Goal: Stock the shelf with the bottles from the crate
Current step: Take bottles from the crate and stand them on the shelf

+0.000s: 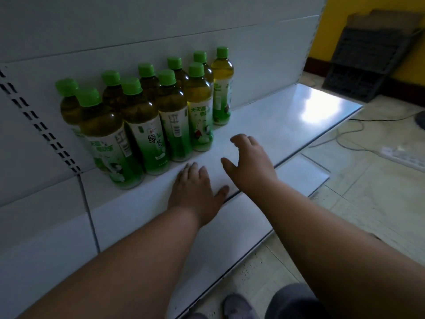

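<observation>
Left hand [195, 194] flat on shelf [287, 125], right hand [250, 162] hovering spread

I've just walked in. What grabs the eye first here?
A cluster of green-capped tea bottles stands in two rows at the back left of the white shelf. In front of them, the left hand lies flat on the shelf and the right hand hovers open, both empty.

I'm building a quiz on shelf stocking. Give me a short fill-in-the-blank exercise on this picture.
1. Every bottle on the shelf has a ____ cap.
2. The bottles stand in ____ rows.
3. The left hand lies ____ on the shelf, palm down.
4. The right hand holds ____.

Missing words: green; two; flat; nothing
</observation>
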{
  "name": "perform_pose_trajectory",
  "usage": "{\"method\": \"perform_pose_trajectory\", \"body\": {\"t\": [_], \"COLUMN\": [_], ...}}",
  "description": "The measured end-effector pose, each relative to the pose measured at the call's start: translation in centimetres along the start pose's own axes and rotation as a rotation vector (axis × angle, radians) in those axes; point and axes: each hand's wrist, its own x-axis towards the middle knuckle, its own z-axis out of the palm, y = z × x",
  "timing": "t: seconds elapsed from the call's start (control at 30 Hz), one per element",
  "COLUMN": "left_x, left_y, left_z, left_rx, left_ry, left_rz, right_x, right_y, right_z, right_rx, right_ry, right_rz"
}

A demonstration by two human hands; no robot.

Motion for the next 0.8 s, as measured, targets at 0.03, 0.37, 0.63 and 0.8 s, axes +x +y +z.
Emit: {"method": "perform_pose_trajectory", "body": {"t": [0.03,0.37,0.63,0.8], "left_x": [-0.6,-11.9,-21.0,-23.7], "left_y": [0.1,12.1,22.7,26.9], "left_z": [-0.3,-1.3,4.5,11.3], "left_rx": [0.017,-0.071,-0.073,-0.051], "left_ry": [0.038,0.013,-0.137,-0.233], "left_rz": [0.048,0.660,0.830,0.884], "right_x": [-1.7,-22.4,-36.0,-41.4], "right_y": [0.4,3.9,10.7,17.6], "right_z": [-1.3,-14.8,-18.3,-16.3], "right_rx": [-0.029,-0.402,-0.471,-0.358], "right_ry": [-0.001,-0.040,-0.066,-0.053], "right_rz": [0.010,0.415,0.744,0.873]}}
